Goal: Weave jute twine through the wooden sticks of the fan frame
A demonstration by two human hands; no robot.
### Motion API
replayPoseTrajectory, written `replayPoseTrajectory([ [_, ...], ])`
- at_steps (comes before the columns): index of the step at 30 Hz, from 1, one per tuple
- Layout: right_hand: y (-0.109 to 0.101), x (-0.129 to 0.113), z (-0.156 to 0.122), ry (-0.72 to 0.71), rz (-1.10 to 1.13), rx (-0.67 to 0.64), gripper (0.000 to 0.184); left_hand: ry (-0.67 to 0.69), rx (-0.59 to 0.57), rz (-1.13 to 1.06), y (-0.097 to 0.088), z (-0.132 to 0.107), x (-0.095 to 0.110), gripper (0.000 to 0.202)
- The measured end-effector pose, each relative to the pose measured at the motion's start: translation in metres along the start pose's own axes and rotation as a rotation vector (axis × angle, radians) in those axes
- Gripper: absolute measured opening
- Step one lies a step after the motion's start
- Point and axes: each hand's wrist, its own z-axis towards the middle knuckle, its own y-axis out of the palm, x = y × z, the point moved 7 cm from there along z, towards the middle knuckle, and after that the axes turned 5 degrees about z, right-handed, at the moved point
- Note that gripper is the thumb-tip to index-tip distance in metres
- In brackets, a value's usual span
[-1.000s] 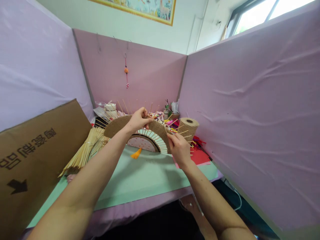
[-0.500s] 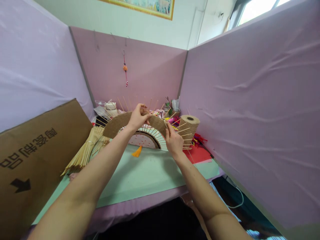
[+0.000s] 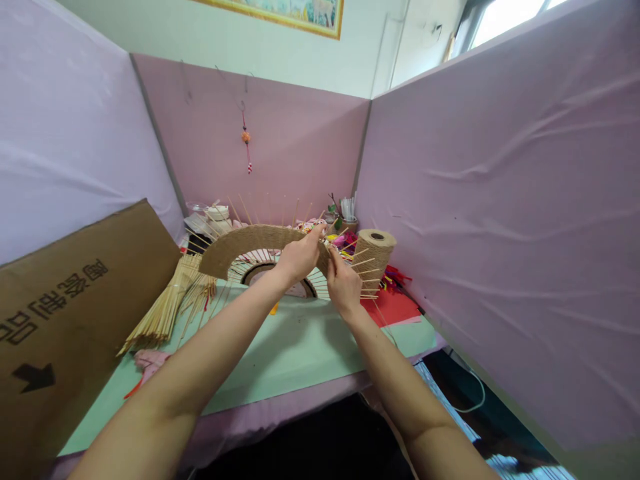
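Note:
A half-round fan frame (image 3: 250,237) of thin wooden sticks stands upright over the table, with a wide band of brown twine woven through its sticks. My left hand (image 3: 301,257) is closed on the band toward its right side, fingers near the top edge. Just to the right, my right hand (image 3: 344,279) pinches the band's right end, where bare sticks fan out. Any loose twine between the fingers is too small to make out. Behind the frame's lower part shows a dark-edged half-round piece (image 3: 257,272), mostly covered by my left hand and forearm.
A big roll of brown twine (image 3: 376,260) stands right of my hands, beside red paper (image 3: 393,307). On the left lie a bundle of sticks (image 3: 163,303) and a leaning cardboard box (image 3: 85,313). Pink partitions (image 3: 280,147) enclose the green-covered table (image 3: 295,347).
My left hand has moved right along the woven band, close to my right hand. My right hand stays at the band's right end. The view has shifted slightly.

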Motion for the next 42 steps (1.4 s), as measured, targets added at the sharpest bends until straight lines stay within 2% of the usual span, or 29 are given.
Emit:
replayPoseTrajectory([
  [2,0.001,0.003,0.000,0.007,0.005,-0.009,0.042,-0.005,-0.041,-0.040,-0.002,0.003,0.003,0.047],
  [7,-0.003,0.008,-0.003,-0.023,0.102,-0.010,0.043,0.045,-0.025,-0.142,-0.008,0.004,0.004,0.035],
  [12,-0.009,0.013,-0.009,-0.067,0.257,0.055,0.043,-0.059,0.033,-0.181,-0.006,0.004,0.001,0.027],
  [16,-0.015,0.027,-0.015,0.009,0.332,0.108,0.039,-0.123,0.081,-0.204,-0.008,0.004,0.000,0.022],
  [18,-0.025,0.032,-0.015,0.015,0.338,0.114,0.034,-0.132,0.098,-0.203,-0.009,0.004,-0.001,0.020],
  [21,-0.052,0.030,-0.009,-0.088,0.301,0.134,0.024,-0.133,0.107,-0.184,-0.009,0.004,-0.002,0.018],
  [25,-0.090,0.020,0.008,-0.209,0.190,0.188,0.022,-0.121,0.110,-0.157,-0.009,0.004,-0.002,0.017],
  [28,-0.106,0.010,0.022,-0.257,0.159,0.210,0.022,-0.122,0.102,-0.155,-0.008,0.005,-0.003,0.018],
  [32,-0.105,0.008,0.043,-0.246,0.169,0.186,0.022,-0.119,0.099,-0.169,-0.008,0.005,-0.003,0.018],
  [36,-0.094,0.024,0.054,-0.142,0.177,0.141,0.018,-0.108,0.099,-0.165,-0.010,0.004,-0.001,0.018],
  [39,-0.092,0.031,0.043,-0.104,0.171,0.152,0.018,-0.112,0.097,-0.151,-0.011,0.004,-0.001,0.018],
  [42,-0.092,0.028,0.017,-0.147,0.159,0.209,0.022,-0.116,0.089,-0.143,-0.010,0.005,-0.001,0.018],
])
